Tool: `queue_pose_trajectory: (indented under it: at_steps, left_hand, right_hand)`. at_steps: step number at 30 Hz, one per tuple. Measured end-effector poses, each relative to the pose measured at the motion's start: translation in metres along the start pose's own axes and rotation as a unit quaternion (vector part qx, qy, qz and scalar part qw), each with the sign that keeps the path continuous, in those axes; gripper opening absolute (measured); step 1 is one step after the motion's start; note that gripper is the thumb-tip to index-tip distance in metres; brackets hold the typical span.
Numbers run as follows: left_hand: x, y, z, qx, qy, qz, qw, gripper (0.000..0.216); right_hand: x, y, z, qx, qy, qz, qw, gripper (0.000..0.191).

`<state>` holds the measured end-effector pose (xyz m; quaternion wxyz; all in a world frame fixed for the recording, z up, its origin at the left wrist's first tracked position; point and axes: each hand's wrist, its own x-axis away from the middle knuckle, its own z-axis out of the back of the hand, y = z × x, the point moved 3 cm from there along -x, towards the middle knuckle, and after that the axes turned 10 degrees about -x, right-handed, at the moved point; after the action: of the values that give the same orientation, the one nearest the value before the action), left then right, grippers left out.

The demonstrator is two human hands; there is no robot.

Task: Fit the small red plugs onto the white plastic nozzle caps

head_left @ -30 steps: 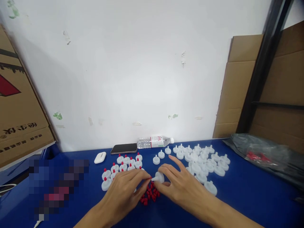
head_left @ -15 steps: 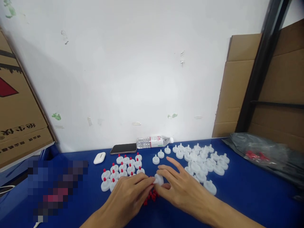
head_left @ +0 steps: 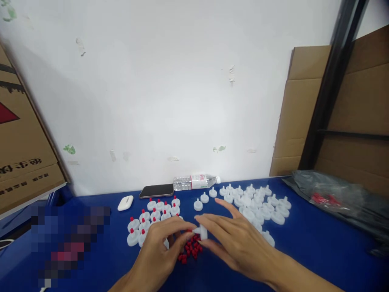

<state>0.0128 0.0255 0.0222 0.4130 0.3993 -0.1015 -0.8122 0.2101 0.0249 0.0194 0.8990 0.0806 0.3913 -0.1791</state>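
Observation:
My right hand (head_left: 235, 239) pinches a white plastic cap (head_left: 203, 232) between thumb and fingers, held on its side just above the blue table (head_left: 304, 251). My left hand (head_left: 161, 247) meets it from the left, fingertips pinched at the cap's spout, likely on a small red plug too tiny to make out. Under both hands lies a small heap of red plugs (head_left: 189, 249). Left of the hands stand white caps fitted with red plugs (head_left: 152, 219). To the right lies a spread of plain white caps (head_left: 258, 202).
A phone (head_left: 156, 190), a water bottle lying on its side (head_left: 194, 182) and a white earbud case (head_left: 125, 202) sit by the wall. A dark plastic bag (head_left: 340, 200) lies at right. Cardboard boxes (head_left: 21, 134) stand at left, and cardboard sheets (head_left: 304, 109) at right.
The white cap has been lifted slightly and turned on its side in my right hand. My left hand's fingertips closed in on its spout. The view drifted a little to the right.

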Motion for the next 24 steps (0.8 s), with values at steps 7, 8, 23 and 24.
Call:
queue_pose_trajectory:
  at_steps: [7,8,23,24]
  left_hand:
    - [0.002,-0.014,-0.007,-0.067,-0.048,-0.008,0.997,0.016]
    - [0.003,-0.015,-0.008,-0.084,-0.057,-0.031,0.994,0.017]
    - [0.007,0.004,-0.006,-0.048,-0.106,-0.109,0.987,0.028]
    - [0.006,0.003,-0.006,-0.049,-0.104,-0.092,0.989,0.03]
  right_hand:
    - [0.003,-0.002,0.003,0.023,0.034,0.055,0.998,0.028]
    - [0.004,-0.003,0.003,0.019,0.035,0.059,0.998,0.028]
    - [0.007,-0.009,0.01,0.005,0.044,0.082,0.996,0.033]
    - [0.006,-0.01,0.01,0.012,0.047,0.081,0.995,0.035]
